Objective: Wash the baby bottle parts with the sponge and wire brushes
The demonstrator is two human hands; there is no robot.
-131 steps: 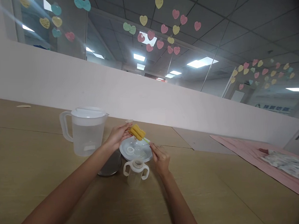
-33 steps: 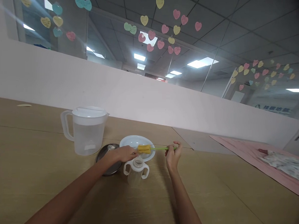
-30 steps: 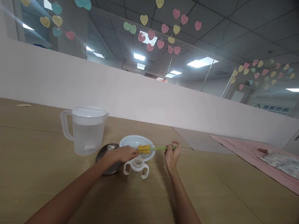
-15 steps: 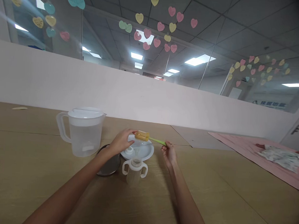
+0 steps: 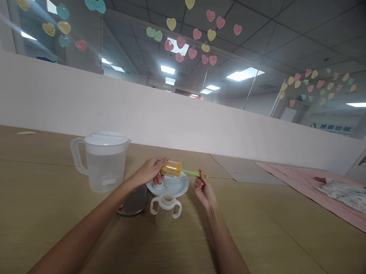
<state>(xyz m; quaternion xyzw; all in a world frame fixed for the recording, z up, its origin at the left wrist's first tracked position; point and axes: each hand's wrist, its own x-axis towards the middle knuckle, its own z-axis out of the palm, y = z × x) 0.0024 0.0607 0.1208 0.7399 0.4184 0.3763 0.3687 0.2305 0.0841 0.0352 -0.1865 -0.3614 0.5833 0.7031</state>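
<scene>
My left hand [image 5: 153,170] is closed around a small clear bottle [image 5: 171,166], which lies sideways and looks yellow inside, over a white plate [image 5: 180,188]. From its right end sticks the thin green handle [image 5: 192,172] of what looks like a yellow sponge brush. My right hand [image 5: 205,190] pinches that handle near its outer end. A white bottle part [image 5: 158,186] rests on the plate below my left hand. In front of the plate stands an uncapped baby bottle [image 5: 165,213] with two white side handles.
A lidded clear pitcher [image 5: 105,166] holding liquid stands on the left. A dark, shiny-rimmed tray [image 5: 134,201] lies partly under my left forearm. At the right, a pink cloth [image 5: 293,182] carries a patterned fabric bundle [image 5: 347,192]. A white wall [image 5: 171,116] borders the table's back.
My left hand has turned and wraps further around the bottle, its fingers now showing underneath. My right hand has shifted slightly left along the green handle, whose end now shows beyond the fingers.
</scene>
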